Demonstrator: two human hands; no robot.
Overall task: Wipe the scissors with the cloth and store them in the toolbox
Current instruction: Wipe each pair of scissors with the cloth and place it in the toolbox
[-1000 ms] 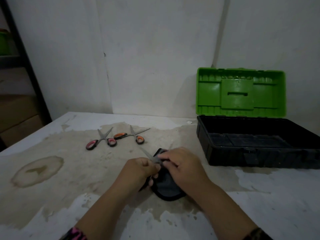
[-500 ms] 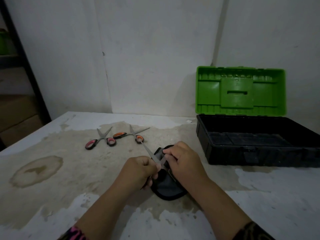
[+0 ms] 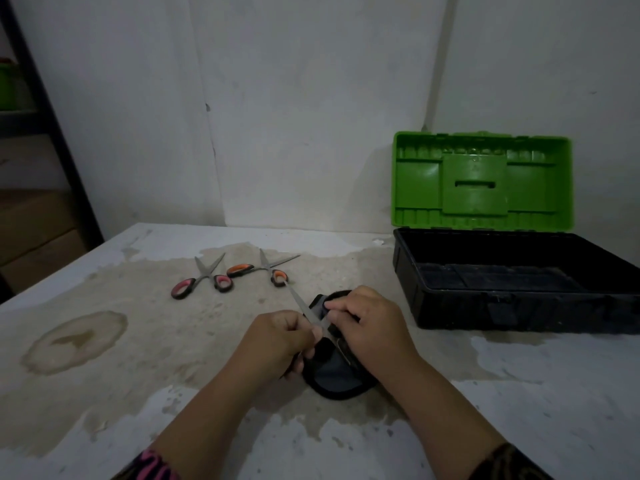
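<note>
My left hand [image 3: 277, 337] grips the handles of a pair of scissors [image 3: 304, 304], whose bare blade points up and away to the left. My right hand [image 3: 367, 323] pinches a dark cloth [image 3: 332, 375] against the blade near its base. The cloth lies on the table under both hands. Two more pairs lie farther back: pink-handled scissors [image 3: 202, 280] and orange-handled scissors [image 3: 263, 270], both with blades spread. The toolbox [image 3: 512, 317] stands at the right, black base open, green lid [image 3: 481, 181] upright.
The table [image 3: 104, 341] is white with large worn, stained patches. A white wall rises close behind it. A dark shelf frame [image 3: 52, 133] and cardboard boxes stand at the far left, beyond the table's edge.
The blade has slid farther out of the cloth, its tip now near the orange handle. My right hand has shifted slightly up and away along the cloth.
</note>
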